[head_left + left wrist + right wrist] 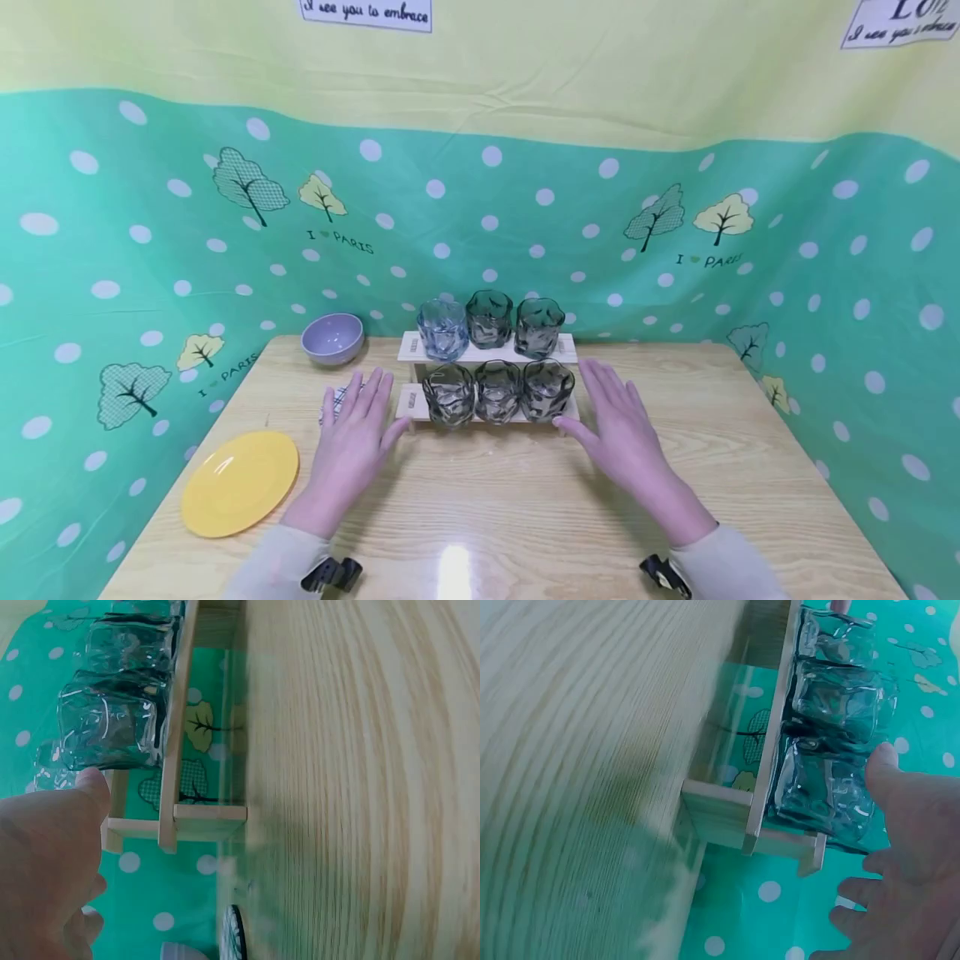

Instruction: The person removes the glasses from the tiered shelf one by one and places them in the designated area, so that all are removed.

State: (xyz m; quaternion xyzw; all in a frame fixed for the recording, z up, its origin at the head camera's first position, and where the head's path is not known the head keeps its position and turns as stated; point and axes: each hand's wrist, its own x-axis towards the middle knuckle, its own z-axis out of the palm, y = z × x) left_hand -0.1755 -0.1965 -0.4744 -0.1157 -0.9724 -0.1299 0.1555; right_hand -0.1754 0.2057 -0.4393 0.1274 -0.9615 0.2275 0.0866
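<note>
Head view: patterned cloth [465, 200] backs the wood-grain table [495, 483]. Two-step wooden rack [411, 403] at the table's far middle; long axis left-right, parallel to the far edge, lower step toward the person. Left hand [352, 437] near its left end, right hand [618, 433] near its right; both spread, fingers extended, thumbs inward, gripping nothing. Thumb contact: cannot tell. Yellow plate [240, 483] left of left hand; purple bowl [330, 354] beyond it. Rack load: three grey glasses [498, 392] in front row; behind, one blue glass [443, 331], two green glasses [490, 319].
</note>
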